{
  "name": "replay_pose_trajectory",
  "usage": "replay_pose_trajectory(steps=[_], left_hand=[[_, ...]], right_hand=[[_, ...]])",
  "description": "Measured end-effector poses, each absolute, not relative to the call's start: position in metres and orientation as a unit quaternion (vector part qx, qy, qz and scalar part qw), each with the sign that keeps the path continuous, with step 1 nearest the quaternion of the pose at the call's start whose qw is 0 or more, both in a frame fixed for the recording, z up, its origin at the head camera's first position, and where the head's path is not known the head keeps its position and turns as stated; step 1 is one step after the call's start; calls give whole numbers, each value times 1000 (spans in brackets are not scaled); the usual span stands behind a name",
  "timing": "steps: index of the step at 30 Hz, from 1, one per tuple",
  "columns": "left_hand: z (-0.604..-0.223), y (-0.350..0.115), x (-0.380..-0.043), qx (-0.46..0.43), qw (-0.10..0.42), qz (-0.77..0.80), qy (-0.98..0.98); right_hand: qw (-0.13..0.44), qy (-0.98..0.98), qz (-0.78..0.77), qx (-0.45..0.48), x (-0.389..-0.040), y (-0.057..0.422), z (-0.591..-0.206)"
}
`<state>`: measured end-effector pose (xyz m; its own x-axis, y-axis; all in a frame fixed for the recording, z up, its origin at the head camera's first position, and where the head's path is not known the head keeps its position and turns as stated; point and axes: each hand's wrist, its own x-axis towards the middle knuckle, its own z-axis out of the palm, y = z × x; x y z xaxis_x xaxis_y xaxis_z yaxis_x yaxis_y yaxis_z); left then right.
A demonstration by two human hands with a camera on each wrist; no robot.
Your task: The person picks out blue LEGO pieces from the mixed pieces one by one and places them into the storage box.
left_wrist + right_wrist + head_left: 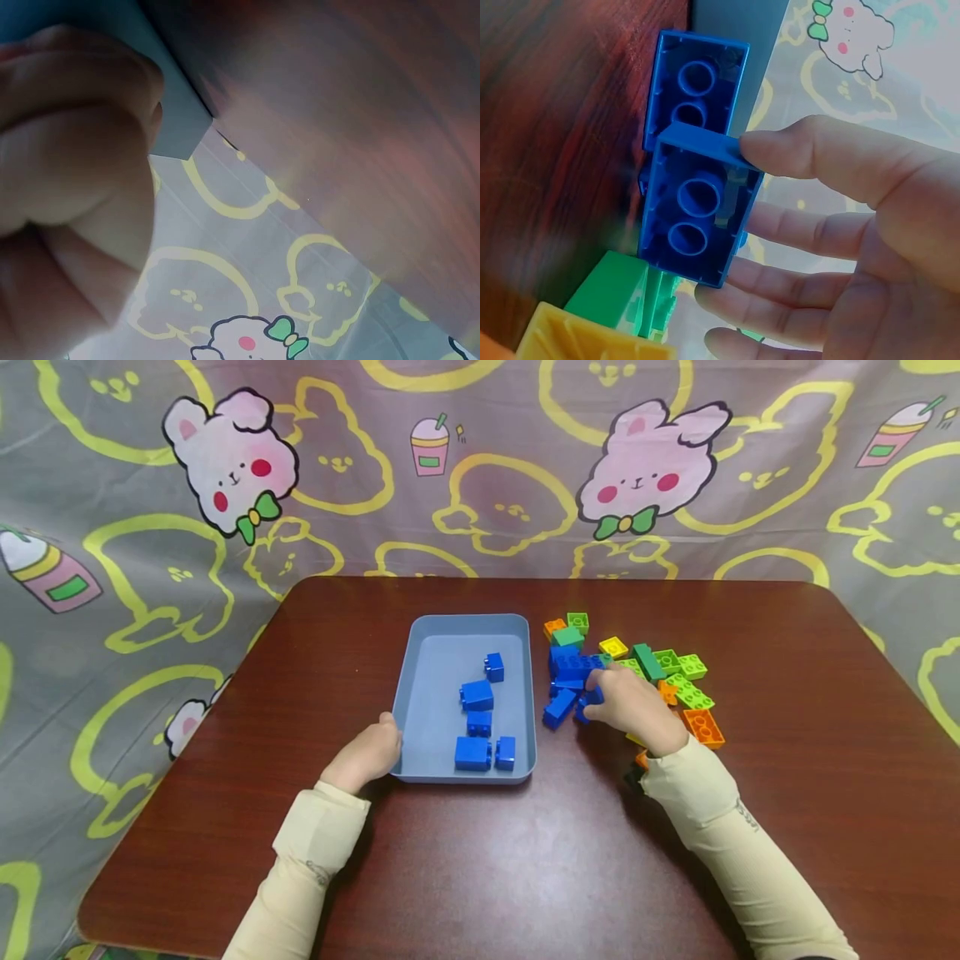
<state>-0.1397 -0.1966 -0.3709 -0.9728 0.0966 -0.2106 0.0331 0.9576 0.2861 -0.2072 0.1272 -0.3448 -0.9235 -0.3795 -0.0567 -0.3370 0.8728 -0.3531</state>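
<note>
My left hand [369,750] grips the left rim of a blue-grey tray [438,647], thumb on top; in the left wrist view its curled fingers [75,135] lie against the tray wall [184,124]. Several blue toy bricks [477,695] lie in the tray. To the tray's right, my right hand [636,703] holds a blue toy brick [697,202] at the edge of a brick pile. The right wrist view shows its hollow underside with two round tubes, the thumb on one corner and fingers along its side. Another blue brick [694,82] lies just beyond it.
Around the right hand spread more blue bricks [559,708], green bricks [688,692], a yellow brick [612,647] and an orange brick [703,727]. The dark wooden table [480,868] stands before a patterned cloth [510,460].
</note>
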Motion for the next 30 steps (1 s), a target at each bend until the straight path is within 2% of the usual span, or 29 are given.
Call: replay_pose_trajectory(steps=[18, 30], left_hand=[[-372, -198, -139, 32, 113, 145, 982], [-371, -199, -139, 34, 112, 149, 982]], right_hand=[[13, 959, -174, -221, -202, 125, -328], [-20, 957, -129, -260, -199, 89, -307]])
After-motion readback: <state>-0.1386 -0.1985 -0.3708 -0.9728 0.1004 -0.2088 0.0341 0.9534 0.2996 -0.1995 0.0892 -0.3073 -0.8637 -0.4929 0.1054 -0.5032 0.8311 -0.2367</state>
